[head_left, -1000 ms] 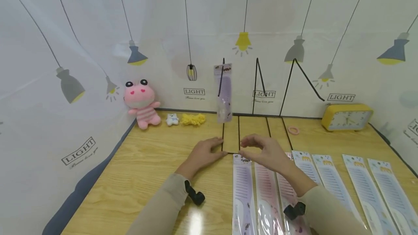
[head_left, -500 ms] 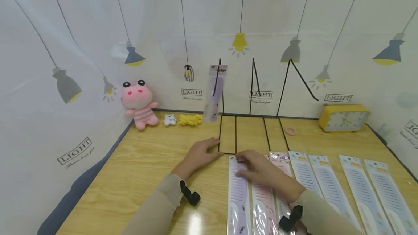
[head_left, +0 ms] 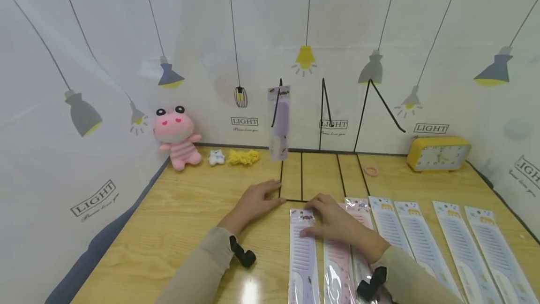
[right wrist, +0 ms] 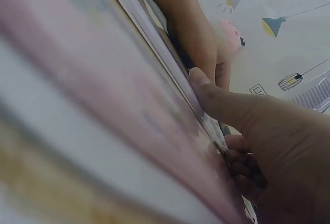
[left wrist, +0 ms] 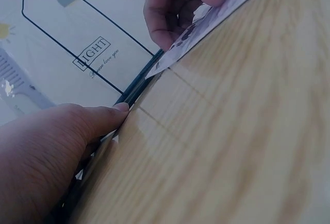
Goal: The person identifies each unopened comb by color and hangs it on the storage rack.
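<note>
Comb pack [head_left: 303, 243] beside the rack [head_left: 291, 186]: right hand [head_left: 333, 222] pinches its top edge to lift it, left hand [head_left: 255, 201] lies flat, steadying the rack's base.

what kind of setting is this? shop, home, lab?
Probably a staged tabletop set, not a real shop: a wooden table boxed in by lamp-print backdrop sheets, a black wire display rack with one packaged comb hanging, and props such as a pink plush and yellow clock.
</note>
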`<state>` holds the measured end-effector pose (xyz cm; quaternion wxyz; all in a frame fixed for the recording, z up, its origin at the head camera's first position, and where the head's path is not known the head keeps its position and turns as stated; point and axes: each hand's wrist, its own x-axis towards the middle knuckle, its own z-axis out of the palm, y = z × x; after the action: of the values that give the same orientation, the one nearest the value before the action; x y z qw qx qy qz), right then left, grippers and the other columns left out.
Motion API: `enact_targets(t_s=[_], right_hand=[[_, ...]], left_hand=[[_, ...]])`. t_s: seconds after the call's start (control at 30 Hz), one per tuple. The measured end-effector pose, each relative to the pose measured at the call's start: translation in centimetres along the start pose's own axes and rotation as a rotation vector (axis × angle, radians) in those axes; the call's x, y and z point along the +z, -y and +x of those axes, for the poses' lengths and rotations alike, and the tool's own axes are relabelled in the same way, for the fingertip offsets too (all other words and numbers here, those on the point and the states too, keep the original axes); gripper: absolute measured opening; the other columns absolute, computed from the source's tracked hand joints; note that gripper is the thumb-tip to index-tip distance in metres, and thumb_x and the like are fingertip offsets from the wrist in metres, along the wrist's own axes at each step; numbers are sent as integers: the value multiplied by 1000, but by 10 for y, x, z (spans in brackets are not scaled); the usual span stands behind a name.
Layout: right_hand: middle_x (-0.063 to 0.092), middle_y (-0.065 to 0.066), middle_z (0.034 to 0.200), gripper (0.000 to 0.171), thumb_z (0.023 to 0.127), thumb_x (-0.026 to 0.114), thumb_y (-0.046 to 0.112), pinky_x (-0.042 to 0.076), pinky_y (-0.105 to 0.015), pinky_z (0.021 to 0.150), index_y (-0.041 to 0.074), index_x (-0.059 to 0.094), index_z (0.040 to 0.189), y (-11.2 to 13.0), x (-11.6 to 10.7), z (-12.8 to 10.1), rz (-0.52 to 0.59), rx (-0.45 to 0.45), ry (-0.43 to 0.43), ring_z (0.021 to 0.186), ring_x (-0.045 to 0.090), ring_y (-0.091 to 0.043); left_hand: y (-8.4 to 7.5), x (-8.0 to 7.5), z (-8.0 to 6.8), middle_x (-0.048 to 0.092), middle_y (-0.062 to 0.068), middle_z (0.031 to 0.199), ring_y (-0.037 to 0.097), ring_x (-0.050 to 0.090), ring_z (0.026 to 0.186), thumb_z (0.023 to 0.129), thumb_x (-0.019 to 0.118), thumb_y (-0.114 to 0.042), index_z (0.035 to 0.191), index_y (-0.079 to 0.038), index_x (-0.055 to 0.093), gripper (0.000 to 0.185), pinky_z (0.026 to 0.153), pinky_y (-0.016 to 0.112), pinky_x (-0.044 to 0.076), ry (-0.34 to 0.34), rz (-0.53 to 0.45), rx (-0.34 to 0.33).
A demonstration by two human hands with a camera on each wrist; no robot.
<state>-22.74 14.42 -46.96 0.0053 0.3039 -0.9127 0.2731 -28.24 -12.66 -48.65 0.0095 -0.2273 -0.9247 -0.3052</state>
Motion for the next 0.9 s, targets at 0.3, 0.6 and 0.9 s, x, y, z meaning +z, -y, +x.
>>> enact_targets(t_s=[0.3,0.6,0.9], right_hand=[[64,6,108,64,74,84,54,52,-42,92,15,60,119,-2,3,0,188,56,30,101,60,-15],[65,9,90,19,90,78,22,49,-27,66,22,69,106,-12,5,0,313,17,-103,76,55,-12],[68,-4,99,26,88,80,22,54,-26,77,6,70,106,-5,0,1,930,251,-189,88,63,-17]], left_hand=[[0,-1,0,46,2,154,25,41,143,96,64,-50,147,-19,54,61,118,46,32,4,4,18],[-1,-2,-2,47,2,154,25,42,142,96,64,-49,147,-17,55,61,117,47,32,3,-8,30],[2,0,-1,47,0,153,22,41,143,96,64,-50,147,-18,55,61,118,46,32,-1,3,32]])
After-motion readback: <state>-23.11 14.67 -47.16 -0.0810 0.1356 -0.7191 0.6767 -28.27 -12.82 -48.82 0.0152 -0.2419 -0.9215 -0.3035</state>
